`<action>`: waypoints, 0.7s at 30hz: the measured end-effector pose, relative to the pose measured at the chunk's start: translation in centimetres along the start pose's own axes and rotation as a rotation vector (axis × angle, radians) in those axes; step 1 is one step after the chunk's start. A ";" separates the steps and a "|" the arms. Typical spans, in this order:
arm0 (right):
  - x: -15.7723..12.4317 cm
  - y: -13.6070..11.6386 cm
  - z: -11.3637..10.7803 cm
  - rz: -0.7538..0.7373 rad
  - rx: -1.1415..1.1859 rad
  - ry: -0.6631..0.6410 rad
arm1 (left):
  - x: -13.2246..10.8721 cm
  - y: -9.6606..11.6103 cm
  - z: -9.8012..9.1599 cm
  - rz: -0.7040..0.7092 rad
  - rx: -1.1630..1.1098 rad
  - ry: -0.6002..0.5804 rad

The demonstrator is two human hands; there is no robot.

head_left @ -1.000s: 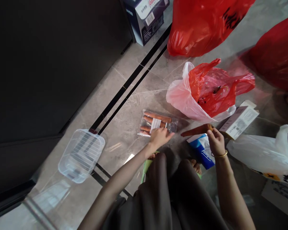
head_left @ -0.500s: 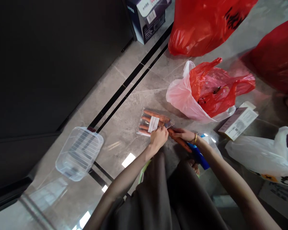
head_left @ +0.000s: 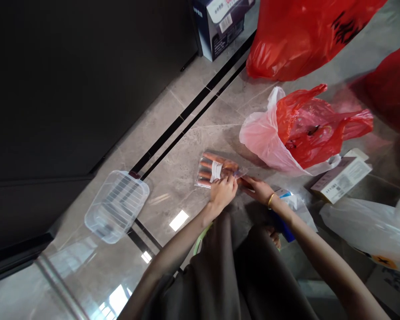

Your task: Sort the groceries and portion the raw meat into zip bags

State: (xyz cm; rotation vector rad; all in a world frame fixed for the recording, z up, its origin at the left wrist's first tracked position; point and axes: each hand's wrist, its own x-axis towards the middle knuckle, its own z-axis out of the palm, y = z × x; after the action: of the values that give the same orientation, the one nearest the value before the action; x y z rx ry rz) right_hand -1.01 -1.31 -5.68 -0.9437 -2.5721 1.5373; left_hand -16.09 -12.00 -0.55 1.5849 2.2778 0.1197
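A clear plastic bag of carrots (head_left: 215, 169) with a white label lies on the grey floor tiles. My left hand (head_left: 222, 193) pinches the bag's open end with curled fingers. My right hand (head_left: 260, 190), with a gold bangle at the wrist, grips a loose carrot (head_left: 244, 181) whose front end lies at the bag's mouth. Only a short orange stretch of that carrot shows between my two hands.
A clear plastic tub (head_left: 117, 206) lies to the left by a black floor track. Red and pink bags (head_left: 296, 131) sit behind, a large red bag (head_left: 303, 35) further back. A blue pack (head_left: 282, 222), a white box (head_left: 342, 178) and a white bag (head_left: 370, 226) lie right. A dark cabinet (head_left: 70, 80) fills the left.
My right hand carried the loose carrot from the right, near the blue pack, over to the bag's mouth and pushed it partway in. My left hand stayed on the bag's opening.
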 end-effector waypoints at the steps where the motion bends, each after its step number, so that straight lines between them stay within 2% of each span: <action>1: -0.4 0.4 -0.2 -0.015 0.027 0.007 | 0.0 0.1 0.1 0.010 -0.004 0.000; 4: -0.2 0.9 0.7 -0.050 0.111 0.119 | 0.2 0.5 0.3 0.052 -0.013 -0.016; 7: 1.6 0.0 3.4 -0.022 0.225 0.225 | 0.3 0.9 0.2 0.080 -0.013 -0.027; 10: 3.0 -0.7 5.6 -0.043 0.294 0.174 | -0.1 0.7 -0.1 0.096 -0.035 -0.011; 13: 2.9 0.0 5.8 -0.103 0.263 0.146 | -0.5 -0.8 -0.2 0.092 -0.138 0.069; 15: 2.5 0.9 5.2 -0.130 0.214 0.169 | -0.3 -3.1 0.1 -0.046 -0.215 0.168; 18: 2.5 1.7 4.9 -0.067 0.193 0.218 | 1.0 -7.7 1.3 -0.460 -0.298 0.282; 19: 2.6 1.6 5.0 -0.033 0.199 0.217 | 1.6 -9.3 1.9 -0.567 -0.352 0.266; 21: 3.1 1.2 5.3 0.021 0.199 0.192 | 2.8 -11.9 2.9 -0.637 -0.514 0.143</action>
State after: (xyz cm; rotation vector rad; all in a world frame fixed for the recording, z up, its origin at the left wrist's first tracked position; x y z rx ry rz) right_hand -4.50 -3.57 -10.31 -1.0411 -2.2397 1.5853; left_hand -26.58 -14.15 -7.16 0.5842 2.4713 0.6035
